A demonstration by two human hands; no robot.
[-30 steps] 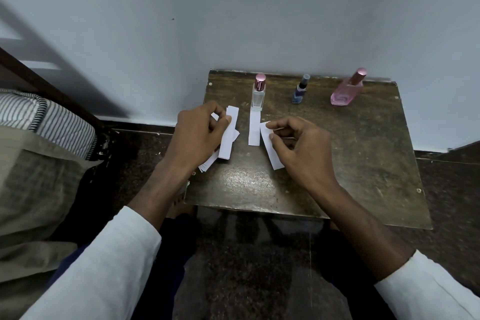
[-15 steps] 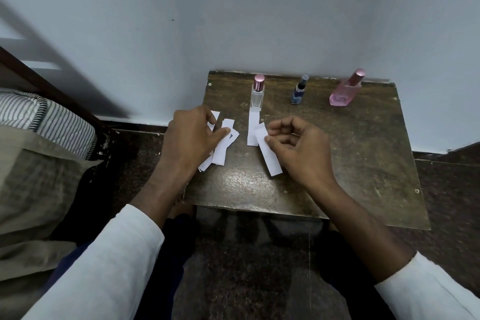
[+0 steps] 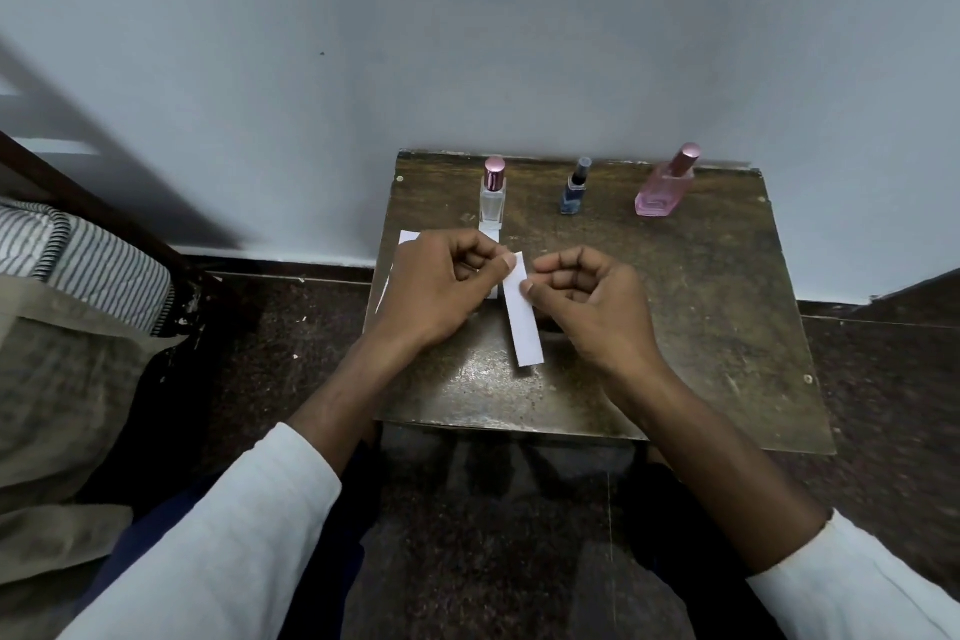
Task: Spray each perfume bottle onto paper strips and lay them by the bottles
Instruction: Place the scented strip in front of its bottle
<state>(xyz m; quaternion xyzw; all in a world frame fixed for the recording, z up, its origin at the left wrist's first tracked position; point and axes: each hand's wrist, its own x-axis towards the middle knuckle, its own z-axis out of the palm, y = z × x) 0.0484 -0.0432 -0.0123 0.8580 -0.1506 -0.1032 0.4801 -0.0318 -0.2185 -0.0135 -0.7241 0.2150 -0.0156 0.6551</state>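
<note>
Left hand (image 3: pixel 435 283): fingers curled, thumb and forefinger pinching the top left edge of the held paper strip (image 3: pixel 523 314).
Right hand (image 3: pixel 592 307): fingers curled, thumb and forefinger pinching the strip's right edge just below its top.
Held paper strip: white, upright, raised over the bench (image 3: pixel 701 327), lower end hanging free.
Laid strip (image 3: pixel 491 237): flat on the bench, touching the foot of the clear bottle (image 3: pixel 492 195), mostly hidden by the left hand.
Spare strips (image 3: pixel 406 240): at the bench's left edge, behind the left hand.
Bottles, far edge: clear bottle left, small blue bottle (image 3: pixel 574 190) middle, pink bottle (image 3: pixel 666 185) right, all capped.
Wall (image 3: pixel 467 42): pale, behind the bench.
</note>
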